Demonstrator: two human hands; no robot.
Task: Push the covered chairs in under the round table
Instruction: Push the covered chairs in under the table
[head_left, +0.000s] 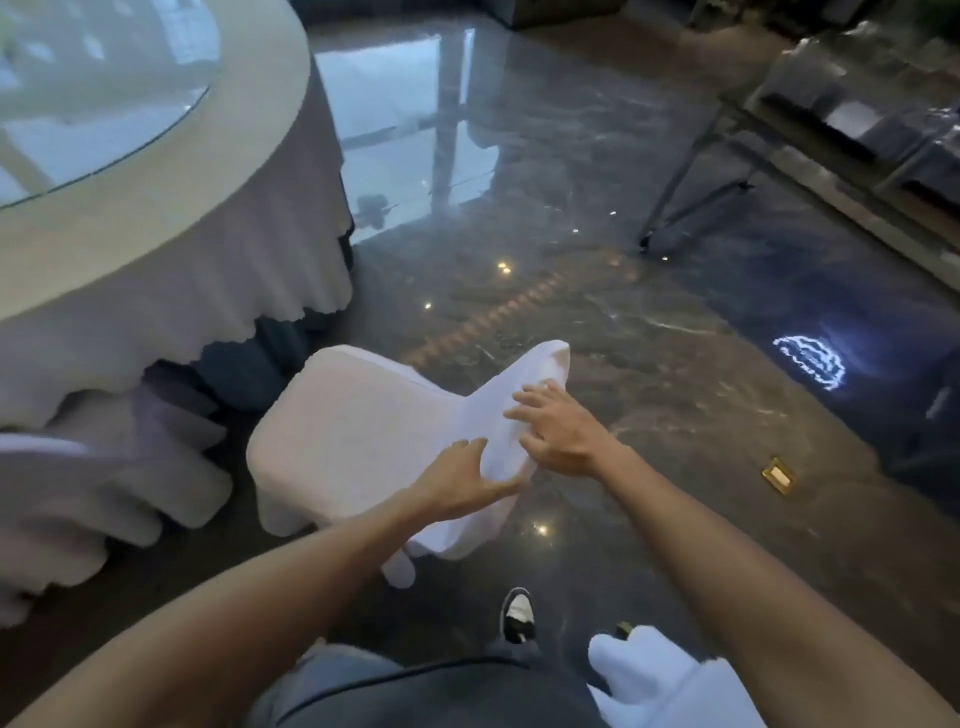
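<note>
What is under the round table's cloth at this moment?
Below the tablecloth hem, a dark underskirt shows, and part of a covered chair at left sits tucked beneath. The table's legs are hidden by cloth.

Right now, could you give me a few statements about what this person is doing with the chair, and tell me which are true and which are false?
1. Both hands are on the backrest of the covered chair. True: left hand and right hand rest there.
2. The chair is fully tucked under the round table. False: its seat stands clear of the tablecloth.
3. The chair's cover is black. False: it is white.
4. The floor is glossy and mirrors lights. True.
5. The right hand's fingers are clenched in a fist. False: they lie spread on the cloth.
</note>
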